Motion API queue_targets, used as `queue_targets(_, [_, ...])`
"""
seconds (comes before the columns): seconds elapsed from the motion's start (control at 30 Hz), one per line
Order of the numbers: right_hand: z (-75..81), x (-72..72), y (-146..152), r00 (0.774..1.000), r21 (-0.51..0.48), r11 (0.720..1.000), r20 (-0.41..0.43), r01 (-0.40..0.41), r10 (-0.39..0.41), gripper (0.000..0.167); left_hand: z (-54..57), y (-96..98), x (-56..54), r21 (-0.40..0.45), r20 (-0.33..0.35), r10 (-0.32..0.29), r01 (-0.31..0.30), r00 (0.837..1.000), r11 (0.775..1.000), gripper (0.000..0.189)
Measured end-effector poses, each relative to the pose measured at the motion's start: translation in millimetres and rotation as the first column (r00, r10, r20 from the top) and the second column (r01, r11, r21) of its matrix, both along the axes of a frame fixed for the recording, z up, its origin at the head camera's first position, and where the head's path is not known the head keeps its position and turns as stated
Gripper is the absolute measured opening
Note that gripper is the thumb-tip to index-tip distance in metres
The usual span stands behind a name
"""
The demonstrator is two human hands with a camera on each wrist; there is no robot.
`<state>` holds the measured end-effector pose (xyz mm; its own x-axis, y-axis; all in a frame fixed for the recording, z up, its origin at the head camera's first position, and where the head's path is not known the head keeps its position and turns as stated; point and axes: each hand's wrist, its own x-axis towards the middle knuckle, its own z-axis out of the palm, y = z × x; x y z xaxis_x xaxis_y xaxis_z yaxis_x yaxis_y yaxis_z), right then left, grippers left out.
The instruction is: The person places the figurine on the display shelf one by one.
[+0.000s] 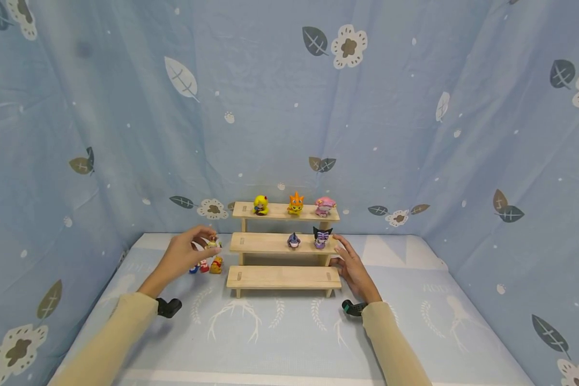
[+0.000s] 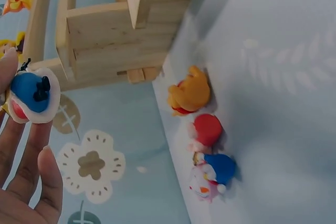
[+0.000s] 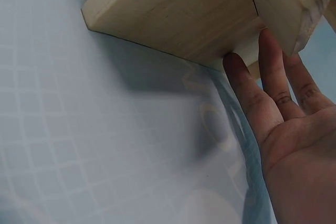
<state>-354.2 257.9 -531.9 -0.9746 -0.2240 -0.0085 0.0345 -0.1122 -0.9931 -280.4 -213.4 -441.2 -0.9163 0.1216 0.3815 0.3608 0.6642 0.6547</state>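
My left hand (image 1: pixel 180 256) pinches a small figurine (image 2: pixel 32 95), whose blue, white and red underside faces the left wrist camera. It is held above the table, left of a three-tier wooden shelf (image 1: pixel 283 276). Below that hand stand an orange bear figurine (image 1: pixel 216 265), a red-clad figurine (image 2: pixel 207 130) and a blue-clad figurine (image 2: pixel 220 169). My right hand (image 1: pixel 356 271) is at the shelf's right side, fingers extended against the wood. Close to its fingertips, a black-and-purple figurine (image 1: pixel 321 239) stands on the middle tier beside a smaller dark-blue figurine (image 1: pixel 294 240).
On the top tier stand a yellow-haired figurine (image 1: pixel 260 205), an orange spiky figurine (image 1: pixel 296 204) and a pink figurine (image 1: pixel 325 206). A pale patterned cloth (image 1: pixel 289 348) covers the table. Blue curtains (image 1: pixel 270 107) with flowers and leaves enclose the back and sides.
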Motion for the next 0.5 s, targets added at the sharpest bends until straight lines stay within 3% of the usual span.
queue_targets(0.5, [-0.9,-1.3,2,1.000,0.012,1.000,-0.001,-0.016,0.016,0.052,7.2,29.2,-8.0,0.046,-0.055,-0.053,0.055,0.997,0.997,0.046])
